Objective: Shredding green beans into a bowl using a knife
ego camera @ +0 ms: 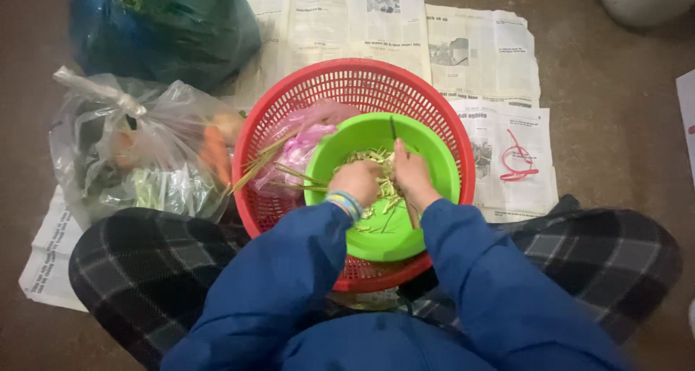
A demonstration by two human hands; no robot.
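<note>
A green bowl (427,154) sits inside a red plastic basket (347,81) in front of my crossed legs. The bowl holds a pile of pale green vegetable shreds (376,157). My left hand (356,180), with coloured bands at the wrist, is closed over the shreds and some thin green stalks (289,174). My right hand (411,174) is closed on a thin dark blade (393,128) that points up past the fingers, pressed close beside the left hand. What exactly lies between the two hands is hidden.
A pink plastic bag (304,143) lies in the basket left of the bowl. A clear bag with carrots and greens (145,150) and a dark blue bag (163,27) sit at the left. Newspaper sheets (463,52) cover the floor; red rubber bands (515,157) lie on them.
</note>
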